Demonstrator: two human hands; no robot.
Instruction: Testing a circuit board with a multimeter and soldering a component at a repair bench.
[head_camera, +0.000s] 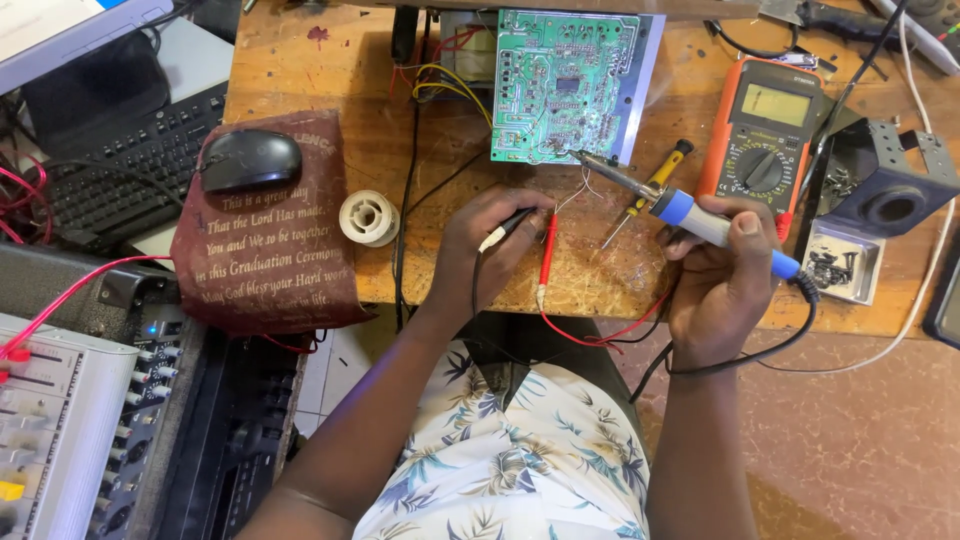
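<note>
We want the tip of the soldering iron (640, 192) steady on the lower edge of the green circuit board (568, 85), which lies on the tabletop (300, 70) just beyond both hands. Our right hand (722, 275) grips the iron's blue handle, while our left hand (492, 245) pinches the solder wire (572, 197) toward that joint.

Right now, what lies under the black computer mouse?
The black mouse rests on a dark red cloth with pale lettering, draped over the wooden table edge. The cloth beneath the mouse is covered.
</note>
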